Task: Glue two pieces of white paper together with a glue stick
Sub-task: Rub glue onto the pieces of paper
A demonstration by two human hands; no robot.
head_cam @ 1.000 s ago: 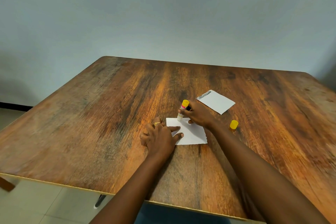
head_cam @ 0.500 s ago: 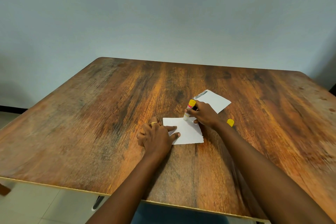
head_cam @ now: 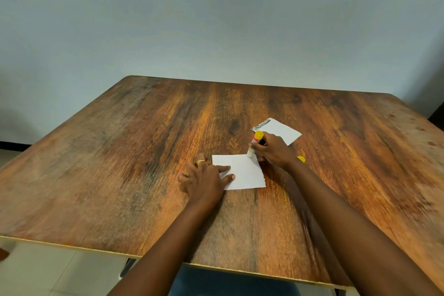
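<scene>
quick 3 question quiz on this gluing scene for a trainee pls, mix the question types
1. True or false: the glue stick has its tip on the near paper.
2. Which hand pins that paper flat?
3. The yellow cap lies: A) beside the right wrist B) on the far paper C) off the table

Key: 1 true. 2 the left hand; the right hand holds the glue stick. 3 A.

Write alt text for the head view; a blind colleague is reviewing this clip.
A person's right hand presses a glue stick onto the far corner of a white paper, which the left hand pins to a wooden table. A second paper and yellow cap lie beyond.
</scene>
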